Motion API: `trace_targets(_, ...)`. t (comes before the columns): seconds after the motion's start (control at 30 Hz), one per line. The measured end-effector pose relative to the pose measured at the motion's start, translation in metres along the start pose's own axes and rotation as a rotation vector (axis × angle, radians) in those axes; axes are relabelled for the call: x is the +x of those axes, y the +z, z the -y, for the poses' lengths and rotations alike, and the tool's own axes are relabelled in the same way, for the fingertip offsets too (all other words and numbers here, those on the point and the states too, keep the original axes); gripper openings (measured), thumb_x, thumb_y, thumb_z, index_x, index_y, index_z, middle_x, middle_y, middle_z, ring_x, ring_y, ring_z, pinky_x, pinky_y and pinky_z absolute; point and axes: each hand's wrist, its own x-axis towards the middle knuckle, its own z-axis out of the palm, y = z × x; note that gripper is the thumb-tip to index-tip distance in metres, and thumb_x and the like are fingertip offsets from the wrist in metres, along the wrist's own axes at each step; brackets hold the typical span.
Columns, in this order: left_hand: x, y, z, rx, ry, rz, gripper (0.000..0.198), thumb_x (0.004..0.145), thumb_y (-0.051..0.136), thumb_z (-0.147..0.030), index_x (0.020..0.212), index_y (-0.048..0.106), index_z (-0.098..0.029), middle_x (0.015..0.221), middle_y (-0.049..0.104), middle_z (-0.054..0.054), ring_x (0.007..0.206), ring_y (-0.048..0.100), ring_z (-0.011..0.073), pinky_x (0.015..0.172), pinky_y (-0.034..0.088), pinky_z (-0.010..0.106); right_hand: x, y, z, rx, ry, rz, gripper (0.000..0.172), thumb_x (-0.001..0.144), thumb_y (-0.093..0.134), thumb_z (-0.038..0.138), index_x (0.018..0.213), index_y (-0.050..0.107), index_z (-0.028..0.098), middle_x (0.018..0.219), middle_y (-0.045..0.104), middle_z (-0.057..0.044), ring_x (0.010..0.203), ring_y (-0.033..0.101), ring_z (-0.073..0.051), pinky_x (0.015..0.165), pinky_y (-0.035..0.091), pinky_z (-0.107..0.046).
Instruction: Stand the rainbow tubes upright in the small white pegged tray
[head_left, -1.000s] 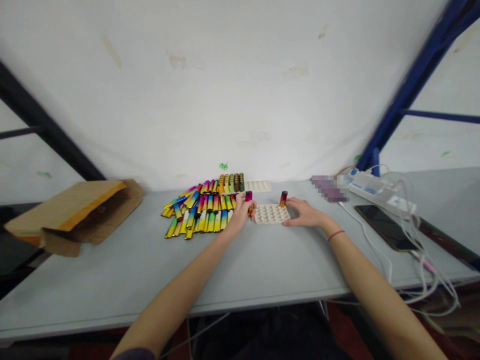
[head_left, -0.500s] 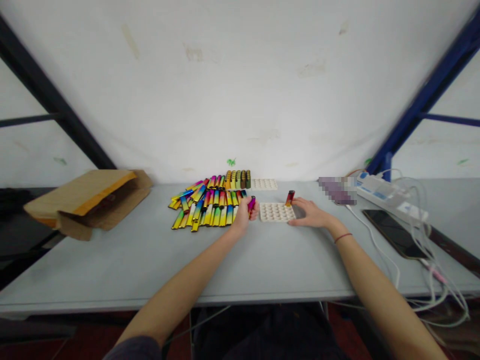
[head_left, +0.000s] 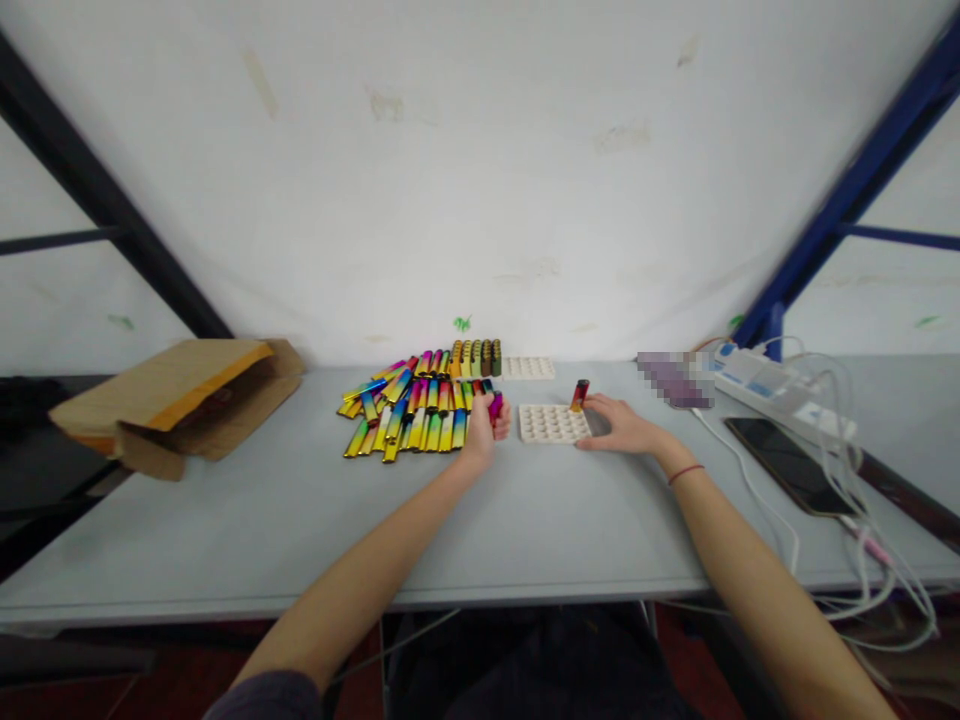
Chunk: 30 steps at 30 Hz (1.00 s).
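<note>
My left hand (head_left: 486, 432) is closed around a shiny purple tube (head_left: 496, 405), whose top shows above the fingers. It is at the right end of a spread of shiny rainbow-coloured tubes (head_left: 415, 420) lying on the table. Just right of it is a white tray (head_left: 555, 425) with rows of round holes. One red-and-gold tube (head_left: 580, 396) stands upright at the tray's back right corner. My right hand (head_left: 622, 428) rests at the tray's right side, thumb and fingers spread apart, thumb by the front corner and fingertips beside the standing tube.
Behind the spread, against the wall, upright tubes (head_left: 476, 358) stand in rows, with a second white tray (head_left: 529, 368) to their right. A brown cardboard package (head_left: 172, 395) lies at left. A phone (head_left: 787, 465), white cables and a power strip (head_left: 780, 390) are at right.
My left hand has shifted slightly left, away from the tray, with the purple tube still in it. My right hand and the standing tube have stayed in place.
</note>
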Motion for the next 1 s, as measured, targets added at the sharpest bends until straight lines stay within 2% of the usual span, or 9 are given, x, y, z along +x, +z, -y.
trace_targets(0.1,0.0004,-0.0004,0.0003,-0.005,0.008,0.015,0.047,0.093,0.032,-0.05,0.056,0.031,-0.021,0.048,0.02,-0.007,0.04,0.016,0.007,0.042,0.015,0.02,0.0005,-0.0002,-0.0003,-0.003,-0.005,0.007,0.082,0.075,0.077,0.065,0.143,0.058,0.023,0.149,0.055,-0.016,0.14,0.049,-0.041,0.119,0.032,-0.061)
trace_targets(0.23,-0.0002,0.0,0.0,-0.039,-0.027,0.03,0.047,0.093,0.032,-0.048,0.055,0.033,-0.021,0.048,0.021,-0.007,0.039,0.016,0.0067,0.041,0.015,0.019,0.0007,-0.0007,0.0009,-0.013,-0.002,0.005,0.084,0.075,0.077,0.065,0.144,0.058,0.021,0.15,0.054,-0.018,0.141,0.048,-0.041,0.12,0.031,-0.06)
trace_targets(0.53,-0.0024,0.0029,-0.0049,-0.119,-0.102,-0.034,0.042,0.089,0.038,-0.045,0.055,0.035,-0.021,0.046,0.023,-0.008,0.038,0.015,0.0062,0.039,0.012,0.019,-0.0007,-0.0026,0.0049,-0.012,0.008,0.023,0.082,0.076,0.075,0.064,0.144,0.057,0.022,0.153,0.052,-0.017,0.143,0.046,-0.041,0.121,0.029,-0.061)
trace_targets(0.9,-0.0024,0.0019,0.0002,-0.097,-0.048,0.129,0.048,0.087,0.042,-0.064,0.064,0.039,-0.021,0.051,0.029,-0.008,0.041,0.024,0.0064,0.042,0.019,0.018,0.0001,-0.0021,0.004,-0.009,-0.009,0.007,0.08,0.076,0.076,0.061,0.143,0.058,0.022,0.151,0.054,-0.017,0.142,0.047,-0.041,0.12,0.031,-0.06)
trace_targets(1.0,-0.0005,0.0015,0.0036,-0.077,-0.011,0.163,0.038,0.085,0.046,-0.057,0.073,0.043,-0.021,0.054,0.033,-0.008,0.042,0.027,0.0068,0.043,0.022,0.018,-0.0007,-0.0028,0.0066,-0.011,0.008,0.009,0.081,0.076,0.076,0.061,0.143,0.058,0.021,0.152,0.053,-0.018,0.143,0.046,-0.041,0.12,0.029,-0.062)
